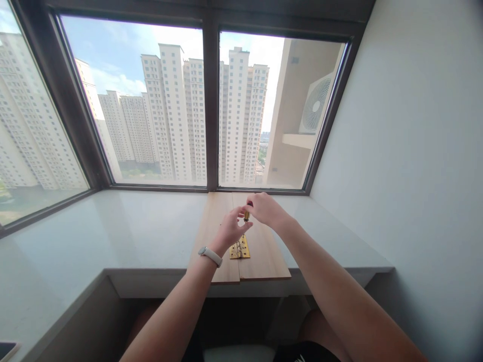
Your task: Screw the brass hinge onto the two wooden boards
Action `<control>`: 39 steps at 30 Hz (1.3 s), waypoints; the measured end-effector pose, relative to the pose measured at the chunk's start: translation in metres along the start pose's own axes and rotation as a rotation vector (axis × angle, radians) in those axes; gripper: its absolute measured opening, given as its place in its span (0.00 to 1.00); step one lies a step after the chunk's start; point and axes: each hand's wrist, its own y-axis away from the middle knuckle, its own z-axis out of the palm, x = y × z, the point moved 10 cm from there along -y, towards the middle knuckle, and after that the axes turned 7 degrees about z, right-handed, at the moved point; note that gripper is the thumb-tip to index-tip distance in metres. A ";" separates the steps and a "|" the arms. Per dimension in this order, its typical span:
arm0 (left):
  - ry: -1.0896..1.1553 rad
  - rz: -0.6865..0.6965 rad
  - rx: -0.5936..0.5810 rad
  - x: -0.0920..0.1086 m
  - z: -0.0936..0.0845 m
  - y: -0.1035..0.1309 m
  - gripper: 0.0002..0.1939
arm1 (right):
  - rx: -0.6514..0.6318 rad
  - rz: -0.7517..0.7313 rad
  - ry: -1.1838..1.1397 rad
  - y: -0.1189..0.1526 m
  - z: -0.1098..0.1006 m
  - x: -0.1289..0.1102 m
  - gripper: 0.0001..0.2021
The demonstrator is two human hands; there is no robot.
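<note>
Two light wooden boards [264,256] lie side by side on the white sill. A brass hinge [240,249] rests across their seam near the front. Above the boards, my right hand [260,207] is closed on the dark top of a small yellow-and-black screwdriver [246,215], which points downward. My left hand [233,227], with a watch on its wrist, is around the tool's lower part, thumb and fingers apart on either side. Whether its fingers touch the tool is hard to tell. The screwdriver's tip is just above the hinge's far end, too small to make out clearly.
The white sill [151,231] extends to both sides, with its front edge close to my forearms. Behind the boards is a dark window frame [212,110]. A pale wall [407,130] rises on the right. A dark object [8,349] shows at the lower left corner.
</note>
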 end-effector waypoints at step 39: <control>0.014 -0.050 0.096 -0.002 -0.003 -0.007 0.07 | 0.058 -0.011 0.055 0.003 0.002 0.000 0.11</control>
